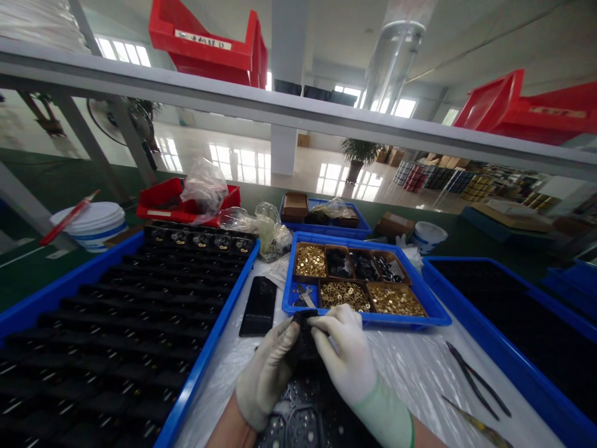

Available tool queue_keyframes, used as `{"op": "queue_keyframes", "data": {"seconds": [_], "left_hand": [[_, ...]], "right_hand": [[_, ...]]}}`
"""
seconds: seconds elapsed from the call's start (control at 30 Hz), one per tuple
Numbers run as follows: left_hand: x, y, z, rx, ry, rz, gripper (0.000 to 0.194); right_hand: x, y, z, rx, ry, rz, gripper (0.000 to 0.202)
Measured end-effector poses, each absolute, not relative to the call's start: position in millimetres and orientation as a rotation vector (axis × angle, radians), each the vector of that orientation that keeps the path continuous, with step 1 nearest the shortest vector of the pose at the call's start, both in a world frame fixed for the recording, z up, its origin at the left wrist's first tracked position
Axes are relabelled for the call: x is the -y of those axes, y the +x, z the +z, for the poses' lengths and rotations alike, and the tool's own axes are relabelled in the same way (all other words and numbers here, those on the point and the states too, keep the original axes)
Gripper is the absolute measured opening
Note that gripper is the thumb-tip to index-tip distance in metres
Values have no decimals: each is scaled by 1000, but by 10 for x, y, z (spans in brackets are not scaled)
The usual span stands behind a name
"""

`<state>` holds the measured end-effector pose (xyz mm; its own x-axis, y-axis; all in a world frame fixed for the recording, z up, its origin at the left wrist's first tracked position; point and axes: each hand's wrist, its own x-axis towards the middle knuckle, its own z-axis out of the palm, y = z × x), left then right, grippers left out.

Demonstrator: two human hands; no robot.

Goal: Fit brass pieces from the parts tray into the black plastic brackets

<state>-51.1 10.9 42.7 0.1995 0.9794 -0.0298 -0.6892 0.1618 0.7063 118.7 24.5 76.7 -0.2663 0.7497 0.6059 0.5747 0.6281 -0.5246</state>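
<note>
Both hands wear white gloves. My left hand (267, 371) holds a black plastic part (304, 339) from its left side, thumb near the top. On the other side my right hand (345, 351) has its fingers bent against the top of the same part; whatever small item they may pinch is hidden. Below the hands lies a black panel (298, 414) with moulded recesses. Just beyond them stands a blue tray (392, 319) with small boxes of brass washers (345, 295), gold pieces (396, 301) and black parts (365, 265).
Left is a large blue tray (205, 348) with rows of black parts; another blue tray (508, 367) stands right. Pliers (476, 378) and a pointed tool (476, 423) lie at the right. A black phone-like slab (259, 307) is left of the hands. A shelf (280, 112) crosses above.
</note>
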Motion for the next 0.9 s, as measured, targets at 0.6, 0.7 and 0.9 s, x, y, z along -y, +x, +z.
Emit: {"op": "queue_keyframes", "data": {"seconds": [0.6,0.7,0.9], "left_hand": [[-142,-573,294,-620,648,1257,35],[-132,-541,362,-594,620,1274,36],[-113,-545,474,-550,615,1244,33]], "right_hand": [[-208,1185,735,1967,-1040,199,17],[-232,1201,759,2007,-997,157,28],[-286,1210,789,2013,-1002,146,14]]}}
